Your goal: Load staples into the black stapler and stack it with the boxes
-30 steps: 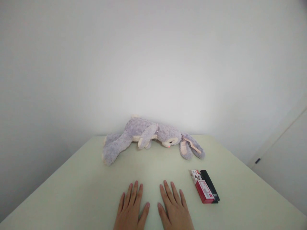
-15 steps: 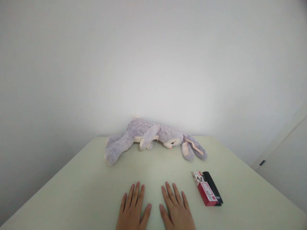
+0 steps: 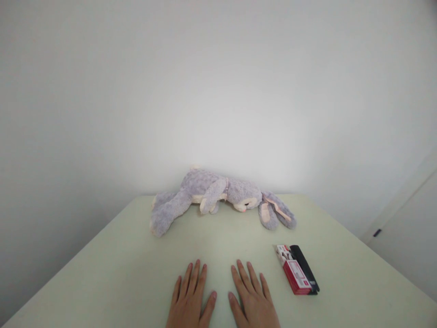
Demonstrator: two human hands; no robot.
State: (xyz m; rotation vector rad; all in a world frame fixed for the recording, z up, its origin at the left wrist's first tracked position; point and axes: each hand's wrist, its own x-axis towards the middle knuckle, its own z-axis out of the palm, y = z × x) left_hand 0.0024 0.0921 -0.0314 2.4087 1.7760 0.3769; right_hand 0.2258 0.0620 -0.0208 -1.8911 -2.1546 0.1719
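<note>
Palm down on the pale green table (image 3: 129, 269), my left hand (image 3: 191, 296) lies flat with its fingers spread. My right hand (image 3: 252, 296) rests the same way a short gap to its right, also holding nothing. To the right of my right hand lie a small red and white box (image 3: 296, 275) and, against it, a black stapler-like object (image 3: 305, 268) whose kind I cannot make out. Beyond both hands a grey-lilac plush rabbit (image 3: 201, 182) lies on its side along the table's far edge, its ears to the right.
A white wall (image 3: 218, 91) rises right behind the table's far edge and the rabbit. At the far right stands a white door or panel (image 3: 409, 241) with a small dark fitting (image 3: 377, 233).
The whole view has shifted very slightly. Both hands, the rabbit and the box stay where they were on the table.
</note>
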